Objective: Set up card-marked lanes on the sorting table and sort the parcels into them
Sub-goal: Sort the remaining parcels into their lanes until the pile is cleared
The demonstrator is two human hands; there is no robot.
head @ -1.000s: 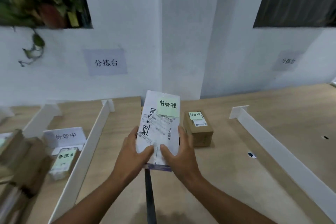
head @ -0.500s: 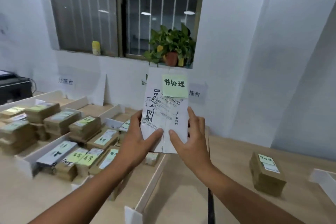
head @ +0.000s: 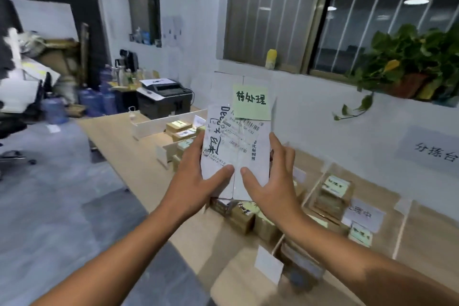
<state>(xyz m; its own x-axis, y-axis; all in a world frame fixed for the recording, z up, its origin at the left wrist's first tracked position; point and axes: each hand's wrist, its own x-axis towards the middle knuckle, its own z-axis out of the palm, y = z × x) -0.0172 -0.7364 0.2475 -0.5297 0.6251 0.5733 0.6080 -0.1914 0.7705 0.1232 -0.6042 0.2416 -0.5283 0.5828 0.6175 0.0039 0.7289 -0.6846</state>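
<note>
I hold a white parcel upright in front of me with both hands. A green sticky note with black handwriting sits on its upper part, above a shipping label. My left hand grips its left edge, thumb across the front. My right hand grips its right edge the same way. Below and beyond it the wooden sorting table carries white divider strips that form lanes. Several brown parcels with green notes lie in those lanes, beside a white lane card.
A black printer stands past the table's far end, with blue water bottles and clutter to its left. A potted plant sits on the window sill. A paper sign hangs on the wall. Grey floor lies at left.
My view has swung far to the left, from the right-hand lanes to the table's left end and the room. Both hands kept hold of the white parcel and raised it.
</note>
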